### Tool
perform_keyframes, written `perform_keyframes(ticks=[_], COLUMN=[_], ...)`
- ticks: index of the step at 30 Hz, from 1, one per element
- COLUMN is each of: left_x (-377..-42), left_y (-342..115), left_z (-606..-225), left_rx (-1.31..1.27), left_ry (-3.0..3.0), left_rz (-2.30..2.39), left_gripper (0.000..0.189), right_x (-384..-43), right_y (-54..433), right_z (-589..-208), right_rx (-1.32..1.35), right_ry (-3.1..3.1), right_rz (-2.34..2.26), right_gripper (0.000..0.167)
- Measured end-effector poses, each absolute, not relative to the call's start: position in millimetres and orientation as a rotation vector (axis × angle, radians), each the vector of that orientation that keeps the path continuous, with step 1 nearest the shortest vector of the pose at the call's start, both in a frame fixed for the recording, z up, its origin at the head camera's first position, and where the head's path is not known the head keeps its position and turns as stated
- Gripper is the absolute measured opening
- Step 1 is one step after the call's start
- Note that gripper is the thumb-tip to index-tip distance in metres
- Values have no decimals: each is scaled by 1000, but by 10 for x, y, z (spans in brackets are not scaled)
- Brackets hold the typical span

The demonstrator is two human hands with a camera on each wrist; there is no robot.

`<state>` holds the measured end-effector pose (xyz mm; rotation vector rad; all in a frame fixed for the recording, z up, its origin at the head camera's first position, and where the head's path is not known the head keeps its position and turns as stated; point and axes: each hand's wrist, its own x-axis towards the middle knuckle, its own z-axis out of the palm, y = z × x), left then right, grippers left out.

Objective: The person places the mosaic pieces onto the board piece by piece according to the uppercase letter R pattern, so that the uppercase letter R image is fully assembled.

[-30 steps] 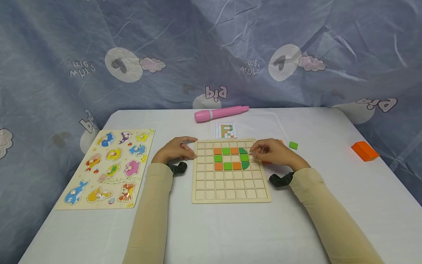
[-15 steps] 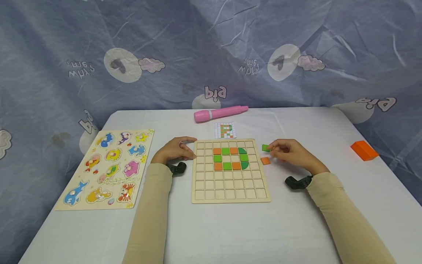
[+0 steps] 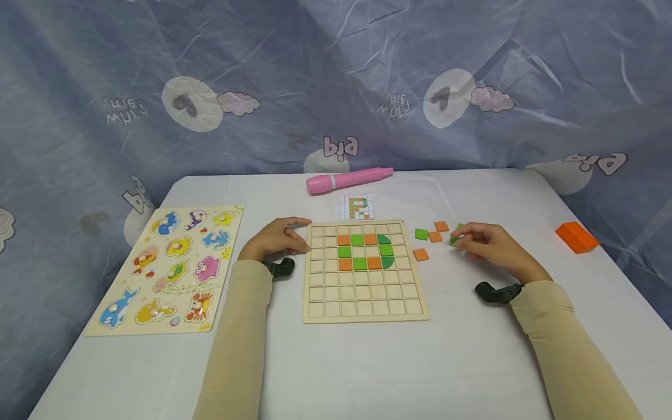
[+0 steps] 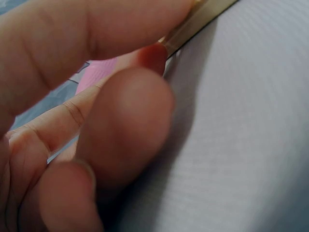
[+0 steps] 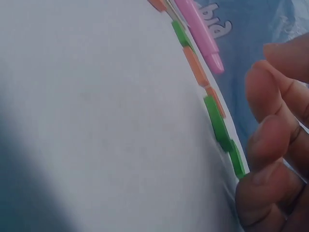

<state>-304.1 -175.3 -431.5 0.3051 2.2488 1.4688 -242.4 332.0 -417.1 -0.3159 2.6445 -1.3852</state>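
In the head view, my left hand (image 3: 275,239) touches the left edge of a wooden grid board (image 3: 367,293) near its far corner. Its fingertips also meet that edge in the left wrist view. Orange, green and rounded dark green tiles form a ring in the board's far half. My right hand (image 3: 485,248) hovers to the right over loose tiles, fingers loosely bent. A green tile (image 3: 454,240) lies partly hidden by its fingertips. In the right wrist view the green tile (image 5: 218,123) lies on the table, apart from the fingers.
Loose orange tiles (image 3: 420,255) and another green tile (image 3: 422,234) lie right of the board. Behind it are a pattern card (image 3: 357,207) and a pink marker-shaped stick (image 3: 349,179). A sea-animal puzzle (image 3: 168,274) lies left; an orange block (image 3: 577,237) sits far right.
My right hand has moved right, away from the board and across the loose tiles, uncovering several orange and green ones. The left hand stays at the board's edge.
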Motion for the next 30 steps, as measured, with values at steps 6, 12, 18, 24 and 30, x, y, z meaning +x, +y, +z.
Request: perform_keyframes(ticks=[6,12,18,24,30], left_x=[-3028,-3032,-3033,-3039,-3029], left_y=[-1761,-1768,-1758,-1740,-1733], left_z=[-4313,-4320,-4318,-4318,-4299], left_rx=[295,286,289,275,279], left_ry=[2246,2248,2243,2248,2273], left_rz=[1478,1473,1470,1465,1447], left_gripper=[78,78,79,78,78], right_x=[-2422,-2404,-2387,-2374,-2379], right_y=[3462,3510,3530,3532,3497], right_z=[-4229,-4265,-4303,-4327,-4334], right_rx=[-243,-215,-196,-176,-159], right_ry=[2670,2666,2625,2630,2697], right_rz=[-1398,-1445,-1544,-1562,-1432], right_gripper=[32,31,30,29,35])
